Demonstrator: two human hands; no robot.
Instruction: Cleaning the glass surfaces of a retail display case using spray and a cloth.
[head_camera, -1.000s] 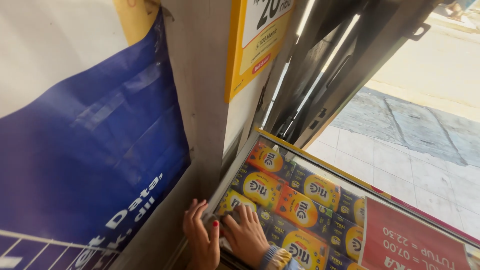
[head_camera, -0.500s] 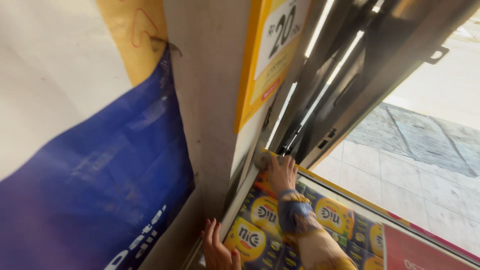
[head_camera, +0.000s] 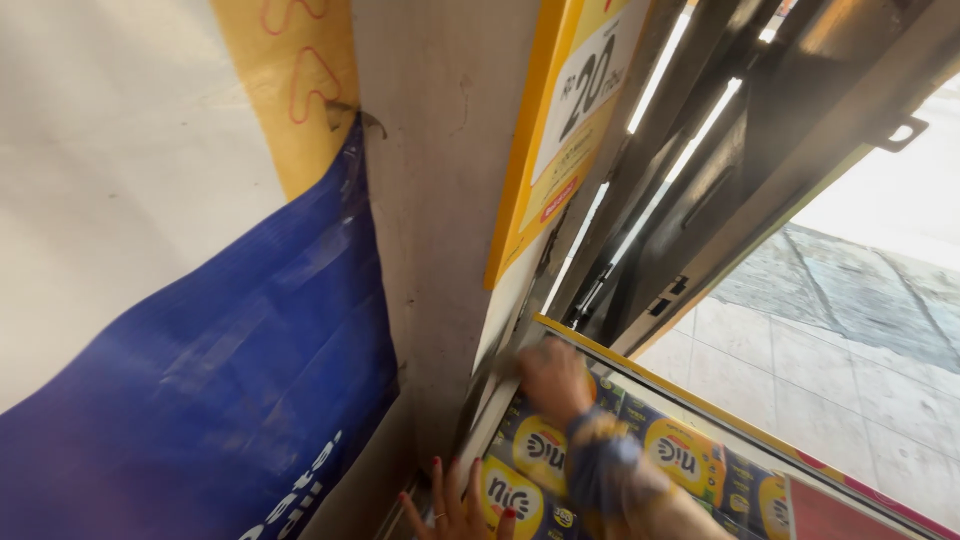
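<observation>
The right hand (head_camera: 553, 378) (blurred, grip cannot be told) has been kept on the poster (head_camera: 690, 462) corner; the left hand (head_camera: 462, 508), fingers spread wide, has been raised slightly

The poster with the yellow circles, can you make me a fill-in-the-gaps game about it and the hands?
The right hand presses the poster's top ___ corner.
The left hand has ___ painted nails.
The banner on the wall is white, yellow and ___.
Missing words: left; red; blue.
</observation>
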